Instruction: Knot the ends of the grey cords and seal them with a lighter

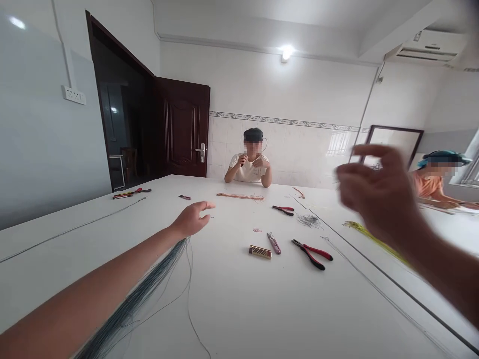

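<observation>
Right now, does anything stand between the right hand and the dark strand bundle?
The nearer pliers, pink snips and gold case lie between them, below the raised right hand; the strand bundle's far end disappears behind the left hand.

The person's bare right hand (377, 182) is smeared by blur, so anything thin between its fingers cannot be told; its forearm hides part of the yellow-green strand bundle (361, 228). The far end of the long dark-grey strand bundle (140, 294) is hidden beneath the bare left hand (192, 218), its near end cut off by the near edge; a tiny speck (212, 217) by the left fingertips is too small to name.
</observation>
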